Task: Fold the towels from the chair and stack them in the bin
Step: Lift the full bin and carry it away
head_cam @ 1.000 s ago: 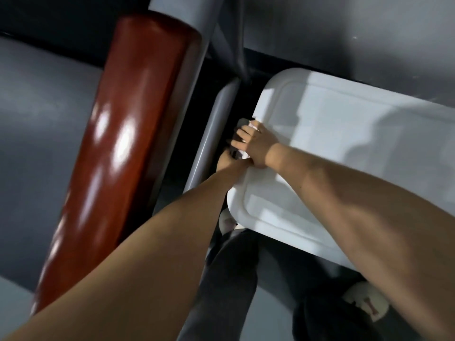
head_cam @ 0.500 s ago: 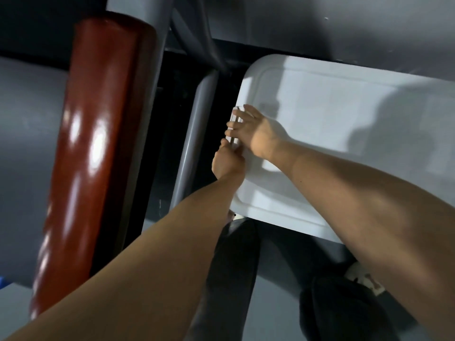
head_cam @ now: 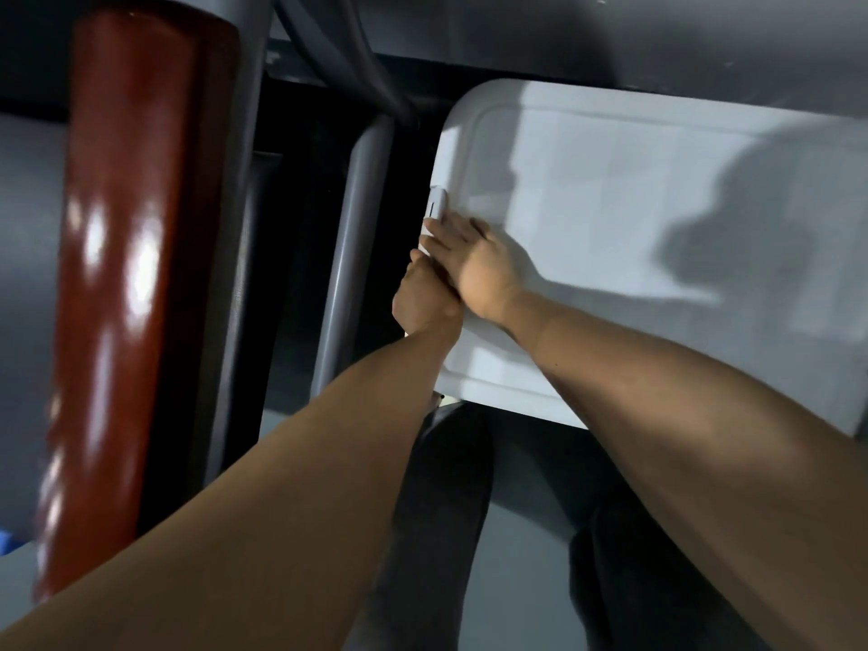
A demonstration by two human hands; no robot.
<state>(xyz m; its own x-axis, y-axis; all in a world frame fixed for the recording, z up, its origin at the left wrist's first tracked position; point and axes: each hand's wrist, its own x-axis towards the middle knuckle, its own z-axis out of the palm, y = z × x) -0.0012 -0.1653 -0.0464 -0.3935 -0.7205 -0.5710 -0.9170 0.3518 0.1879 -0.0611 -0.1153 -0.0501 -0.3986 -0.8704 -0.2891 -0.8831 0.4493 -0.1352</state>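
A white bin seen from above has its lid (head_cam: pixel 634 190) on. A small white latch (head_cam: pixel 437 204) sits on the lid's left edge. My right hand (head_cam: pixel 474 260) lies flat on the lid, its straight fingers pressing at the edge just below the latch. My left hand (head_cam: pixel 420 300) is tucked against the same edge beneath the right hand and curls round the lid's rim, with its fingertips hidden. The chair's red-brown padded part (head_cam: pixel 122 274) stands at the left. No towel is in view.
Grey metal chair tubes (head_cam: pixel 350 256) run between the red-brown pad and the bin, with a dark gap beside them. My dark-trousered legs (head_cam: pixel 441 533) stand on the grey floor below the bin. A grey surface (head_cam: pixel 610 35) lies behind the bin.
My right hand has uncurled from the latch and now lies flat on the lid's edge. My left hand stays at the rim below it. The view has shifted slightly.
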